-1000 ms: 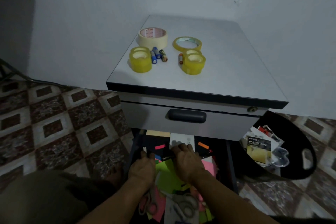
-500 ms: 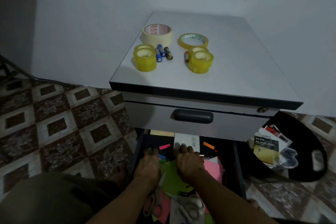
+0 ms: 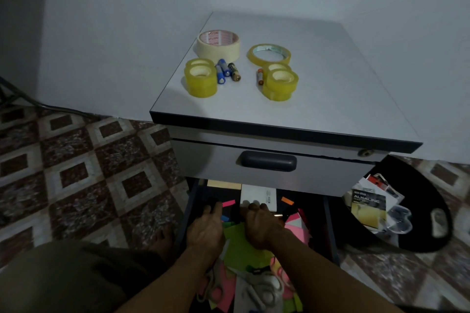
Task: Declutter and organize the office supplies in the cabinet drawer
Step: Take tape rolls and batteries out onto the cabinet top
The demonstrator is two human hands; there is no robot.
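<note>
Neon paper [image 3: 240, 241] lay under the left hand [image 3: 206, 227] and right hand [image 3: 260, 226], grips unclear; mid-sorting, probably, needing a pinch next.

My left hand [image 3: 206, 229] and right hand [image 3: 259, 227] sit palm down, side by side, bare forearms reaching in from the near edge. Left fingers stretch toward the far side; right fingertips curl down, grip unclear to me.

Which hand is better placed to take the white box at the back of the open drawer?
Probably the right hand: its fingertips reach the white box, while the left hand lies off to the side, by the pink tab.
</note>
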